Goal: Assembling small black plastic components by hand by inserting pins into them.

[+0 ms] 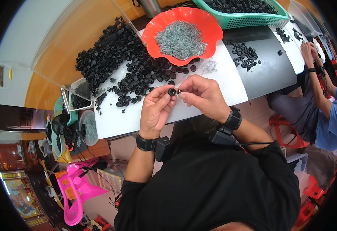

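My left hand (155, 111) pinches a small round black plastic cap (171, 92) between thumb and fingertips. Close against it, my right hand (206, 96) is closed on a small dark piece whose kind I cannot make out; something thin and light-coloured shows between the two parts. Both hands are above the front edge of the white table (222, 86). Just beyond them lies a wide heap of black plastic caps (137, 79). A red scalloped bowl (151, 38) full of small silvery metal pieces (182, 38) stands behind my hands.
A green basket (249, 22) of black parts stands at the back right. Black parts (245, 56) lie on a dark board (268, 57). Small bins (82, 104) and a tub (87, 129) stand at left. Another person's hands (310, 52) work at far right, near a red stool (287, 133).
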